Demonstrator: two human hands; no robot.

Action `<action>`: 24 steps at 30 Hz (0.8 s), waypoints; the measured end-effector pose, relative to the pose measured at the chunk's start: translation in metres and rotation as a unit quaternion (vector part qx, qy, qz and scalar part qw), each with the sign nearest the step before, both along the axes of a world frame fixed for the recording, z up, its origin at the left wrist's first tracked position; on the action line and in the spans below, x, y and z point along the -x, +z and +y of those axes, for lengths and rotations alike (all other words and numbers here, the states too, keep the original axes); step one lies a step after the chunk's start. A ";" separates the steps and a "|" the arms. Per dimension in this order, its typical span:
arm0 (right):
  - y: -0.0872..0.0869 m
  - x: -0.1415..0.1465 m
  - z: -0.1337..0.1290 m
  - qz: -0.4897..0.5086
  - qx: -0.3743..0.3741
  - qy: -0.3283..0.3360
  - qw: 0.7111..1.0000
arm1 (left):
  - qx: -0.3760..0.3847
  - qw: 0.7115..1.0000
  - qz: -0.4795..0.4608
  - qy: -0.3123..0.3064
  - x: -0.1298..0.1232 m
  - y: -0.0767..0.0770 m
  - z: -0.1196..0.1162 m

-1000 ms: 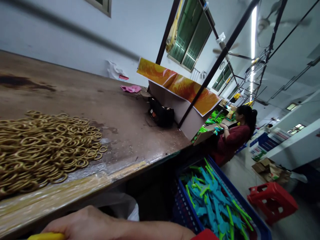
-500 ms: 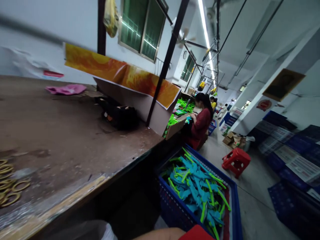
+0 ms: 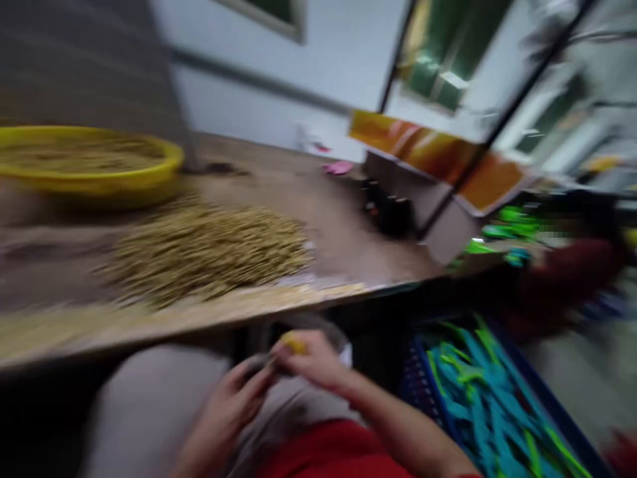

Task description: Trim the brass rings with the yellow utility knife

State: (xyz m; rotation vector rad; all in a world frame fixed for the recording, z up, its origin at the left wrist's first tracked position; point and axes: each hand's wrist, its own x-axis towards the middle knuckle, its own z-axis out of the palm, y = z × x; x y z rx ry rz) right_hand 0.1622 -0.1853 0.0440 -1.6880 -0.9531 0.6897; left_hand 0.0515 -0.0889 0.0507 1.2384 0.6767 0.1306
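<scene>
A yellow basin (image 3: 94, 184) stands left of the ring pile (image 3: 213, 255) on the table (image 3: 341, 226). Nearer than the pile, the left hand (image 3: 229, 403) holds a blurred grey thing (image 3: 255, 364); the right hand (image 3: 314, 362) grips a yellow piece (image 3: 293, 342). Right of the pile sits a blue crate (image 3: 421, 377).

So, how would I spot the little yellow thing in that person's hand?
Find the long brown table, then look in the picture just below its front edge. There the person's right hand grips a small yellow object, too blurred to name. Being small and held sets it apart from the wide yellow basin up on the table.
</scene>
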 end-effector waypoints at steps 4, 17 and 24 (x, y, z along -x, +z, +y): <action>0.001 -0.007 0.013 -0.031 -0.020 0.031 0.999 | 0.044 0.991 -0.099 0.082 0.018 -0.014 0.014; 0.001 0.000 0.011 -0.369 0.030 0.117 0.921 | -0.035 0.987 -0.122 0.095 0.034 -0.029 0.024; 0.001 0.001 0.018 -0.435 0.078 0.086 0.893 | -0.060 0.986 -0.117 0.099 0.036 -0.025 0.024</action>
